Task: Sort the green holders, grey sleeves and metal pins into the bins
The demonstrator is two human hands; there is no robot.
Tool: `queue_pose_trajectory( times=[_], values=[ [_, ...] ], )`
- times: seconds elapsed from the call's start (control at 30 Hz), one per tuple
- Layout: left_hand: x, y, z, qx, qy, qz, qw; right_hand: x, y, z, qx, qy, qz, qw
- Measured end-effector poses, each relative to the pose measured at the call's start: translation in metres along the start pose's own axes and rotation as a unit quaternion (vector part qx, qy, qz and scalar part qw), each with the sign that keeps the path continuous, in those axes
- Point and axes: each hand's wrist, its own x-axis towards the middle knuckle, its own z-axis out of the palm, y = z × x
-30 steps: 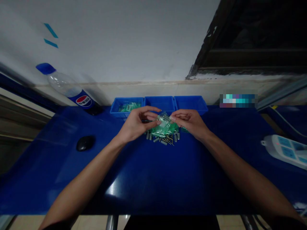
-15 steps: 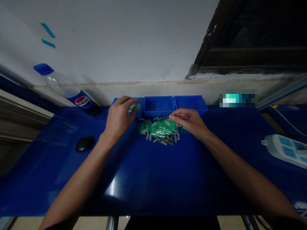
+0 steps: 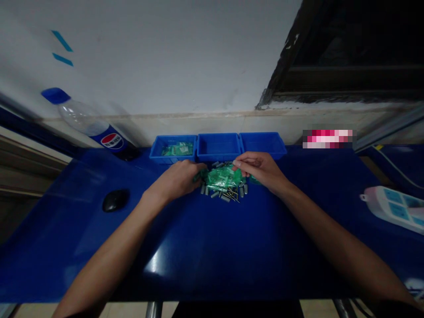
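Observation:
A pile of small green plastic packets (image 3: 220, 177) lies mid-table, mixed with grey cylinders (image 3: 225, 198) and thin brass-coloured pins (image 3: 232, 193). My left hand (image 3: 180, 179) reaches into the pile's left edge, its fingers curled round a green packet (image 3: 198, 176) that they partly hide. At the right side of the pile, my right hand (image 3: 260, 169) is closed in a pinch; whatever is between its fingertips is too small to make out. Behind the pile, the left blue bin (image 3: 155, 152) holds several green packets.
The middle blue bin (image 3: 218, 156) and right blue bin (image 3: 263, 153) stand beside the left one along the wall. A cola bottle (image 3: 89, 126) is at the back left, with a black mouse (image 3: 114, 200) nearer. A white power strip (image 3: 394, 205) lies far right.
My left hand has moved from above the left bin down and right to the pile. The green packet it held is gone from that spot, and packets show in the bin. My right hand has barely moved.

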Motion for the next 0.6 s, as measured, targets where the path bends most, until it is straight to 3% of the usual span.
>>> queue_pose_trajectory(
  times=[0.1, 0.23, 0.33, 0.43, 0.6],
  values=[
    [0.003, 0.004, -0.003, 0.083, -0.030, -0.018, 0.996, 0.000, 0.001, 0.000, 0.000, -0.003, -0.002, 1.000],
    [0.005, 0.009, -0.011, 0.068, 0.028, -0.051, 0.996, 0.001, 0.007, -0.001, -0.025, 0.001, -0.014, 1.000],
    [0.005, 0.016, -0.014, -0.055, 0.099, -0.045, 0.993, 0.001, 0.011, 0.000, -0.075, 0.026, -0.048, 0.996],
    [0.006, 0.026, -0.015, -0.256, 0.156, -0.057, 0.952, 0.000, 0.011, 0.002, -0.084, 0.020, -0.055, 0.995],
    [0.010, 0.041, -0.009, -0.498, 0.105, -0.078, 0.857, -0.002, 0.003, 0.005, -0.012, -0.034, -0.019, 0.999]
  ],
)
